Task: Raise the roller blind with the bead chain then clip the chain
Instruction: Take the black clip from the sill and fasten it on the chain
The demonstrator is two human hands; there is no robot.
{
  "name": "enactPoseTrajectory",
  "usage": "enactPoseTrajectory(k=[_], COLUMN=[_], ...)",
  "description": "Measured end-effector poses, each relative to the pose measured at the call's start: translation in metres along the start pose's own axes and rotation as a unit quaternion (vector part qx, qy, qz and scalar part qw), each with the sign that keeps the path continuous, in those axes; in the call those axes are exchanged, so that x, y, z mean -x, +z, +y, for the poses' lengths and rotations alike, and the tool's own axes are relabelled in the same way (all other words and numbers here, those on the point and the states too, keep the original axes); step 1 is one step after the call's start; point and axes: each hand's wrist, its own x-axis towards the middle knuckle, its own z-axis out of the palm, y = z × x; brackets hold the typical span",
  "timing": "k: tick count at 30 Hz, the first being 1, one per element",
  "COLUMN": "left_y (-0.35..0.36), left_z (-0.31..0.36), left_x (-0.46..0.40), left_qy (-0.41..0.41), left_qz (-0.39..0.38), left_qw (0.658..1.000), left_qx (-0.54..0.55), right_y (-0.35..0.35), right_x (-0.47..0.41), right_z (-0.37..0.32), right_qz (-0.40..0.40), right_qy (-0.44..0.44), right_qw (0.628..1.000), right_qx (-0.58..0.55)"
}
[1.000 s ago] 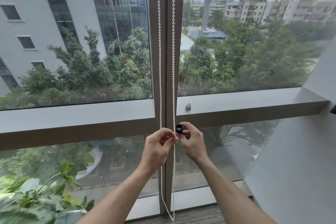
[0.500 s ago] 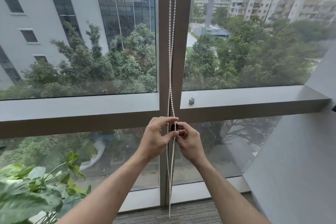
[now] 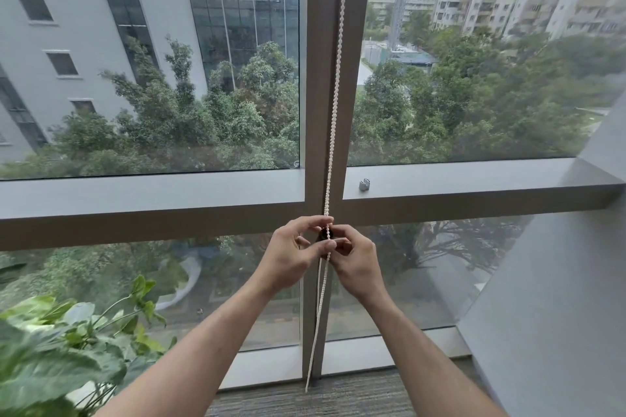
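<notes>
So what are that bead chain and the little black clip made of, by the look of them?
The bead chain looks like off-white plastic: small round beads, matte, with no metallic shine. The black clip sits mostly hidden between the fingers of both hands; it looks dark and smooth, perhaps plastic, but too little of it shows to be sure.

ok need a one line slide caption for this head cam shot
Both hands, left hand and right hand, pinch a black clip onto the white bead chain before the window mullion.
</notes>
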Motion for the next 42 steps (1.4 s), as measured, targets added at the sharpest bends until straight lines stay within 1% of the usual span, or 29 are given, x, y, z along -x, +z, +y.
enactPoseTrajectory(k=[3,8,12,20,22,24,27,29,31,36,42], left_y=[-0.003,-0.005,-0.004,0.003,0.003,0.004,0.006,0.007,0.008,0.008,0.002], left_z=[0.000,0.001,-0.001,-0.005,-0.004,-0.002,-0.001,0.000,0.001,0.003,0.005], left_x=[0.002,0.005,0.005,0.004,0.003,0.002,0.003,0.003,0.005,0.009,0.015], left_qy=[-0.020,-0.029,-0.031,-0.025,-0.026,-0.029,-0.039,-0.043,-0.047,-0.042,-0.050], left_qz=[-0.014,-0.027,-0.031,-0.008,-0.005,-0.004,0.001,-0.001,-0.003,0.008,0.009], left_qw=[0.999,0.995,0.994,0.995,0.995,0.995,0.994,0.994,0.994,0.993,0.994], left_qx=[0.037,0.092,0.099,0.094,0.094,0.096,0.102,0.100,0.098,0.107,0.102], right_y=[0.001,0.000,-0.004,-0.014,-0.018,-0.024,-0.031,-0.035,-0.040,-0.044,-0.041], right_x=[0.001,-0.001,-0.002,-0.006,-0.010,-0.017,-0.033,-0.049,-0.069,-0.113,-0.135], right_z=[-0.001,-0.003,-0.002,0.007,0.009,0.010,0.012,0.016,0.020,0.029,0.040], right_qz=[0.002,0.001,-0.007,-0.046,-0.046,-0.024,0.061,0.123,0.160,0.181,0.143], right_qy=[0.007,0.028,0.042,0.059,0.059,0.070,0.100,0.116,0.137,0.177,0.196], right_qw=[1.000,0.999,0.999,0.996,0.997,0.997,0.993,0.983,0.972,0.955,0.929], right_qx=[0.003,-0.025,-0.010,-0.050,-0.031,-0.009,0.017,0.064,0.102,0.152,0.278])
